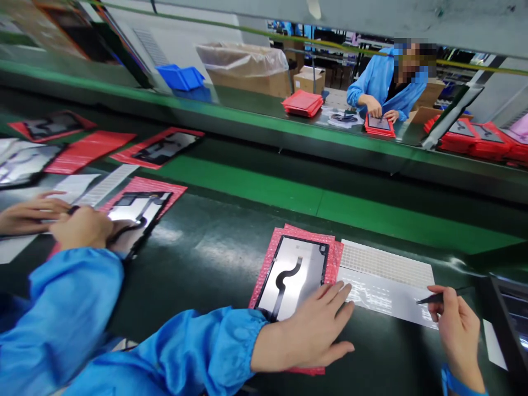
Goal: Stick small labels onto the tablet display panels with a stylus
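Note:
My left hand (311, 330) lies flat, fingers stretched out, on the lower right corner of a silver panel (291, 278) with a black S-shaped ribbon, which rests on pink bubble wrap (274, 250). My right hand (456, 327) pinches dark tweezers (433, 298) whose tip hovers over a white sheet of small labels (385, 280) to the panel's right.
To my left a co-worker's hands (78, 225) in blue sleeves work on another panel on pink wrap (142, 206). More panels and red sheets (88, 148) lie on the green belt. Across the belt a person in blue (381, 82) handles red trays (303, 103). A dark frame (509, 316) stands at right.

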`<state>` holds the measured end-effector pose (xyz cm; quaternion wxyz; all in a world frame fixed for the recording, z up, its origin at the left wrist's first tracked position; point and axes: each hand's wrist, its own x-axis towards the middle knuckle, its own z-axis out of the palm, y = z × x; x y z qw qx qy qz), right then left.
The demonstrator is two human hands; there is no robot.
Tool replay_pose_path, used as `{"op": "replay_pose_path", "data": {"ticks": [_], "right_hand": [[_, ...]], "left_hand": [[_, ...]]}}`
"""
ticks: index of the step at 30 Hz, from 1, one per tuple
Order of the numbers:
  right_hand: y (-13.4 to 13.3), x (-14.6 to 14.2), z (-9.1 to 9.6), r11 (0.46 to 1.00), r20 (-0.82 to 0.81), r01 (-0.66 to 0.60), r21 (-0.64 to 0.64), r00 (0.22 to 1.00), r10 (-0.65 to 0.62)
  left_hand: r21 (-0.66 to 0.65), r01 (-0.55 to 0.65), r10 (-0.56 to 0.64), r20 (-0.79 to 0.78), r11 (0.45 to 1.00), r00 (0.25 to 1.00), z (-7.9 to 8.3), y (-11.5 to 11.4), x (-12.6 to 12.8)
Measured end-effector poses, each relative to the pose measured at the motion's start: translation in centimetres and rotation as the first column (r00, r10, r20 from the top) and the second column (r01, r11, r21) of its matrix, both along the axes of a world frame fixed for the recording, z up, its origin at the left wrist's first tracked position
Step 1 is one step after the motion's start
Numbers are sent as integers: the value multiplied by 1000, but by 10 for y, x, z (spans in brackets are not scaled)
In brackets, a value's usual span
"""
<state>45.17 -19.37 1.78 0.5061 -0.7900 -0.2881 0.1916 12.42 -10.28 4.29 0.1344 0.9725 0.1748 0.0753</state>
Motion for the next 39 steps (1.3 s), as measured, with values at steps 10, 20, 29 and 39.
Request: {"op": "replay_pose_path", "data": {"ticks": [10, 20, 29, 39], "right_hand": [[43, -16, -10, 960, -126, -236, 151, 959, 255], [-12, 63, -16, 995, -127, -23, 96, 991, 35], [-37, 82, -31, 998, -36, -56, 42, 998, 57], [-32, 80, -33, 998, -22, -66, 22, 998, 66]], "left_hand": [[-30, 233, -233, 15, 972, 972, 17, -15, 21], [169, 226, -257, 192, 959, 947, -40, -20, 171], [183, 232, -264, 177, 955, 948, -59, -17, 188], [148, 250, -275, 177, 957, 945, -54, -14, 189]]}}
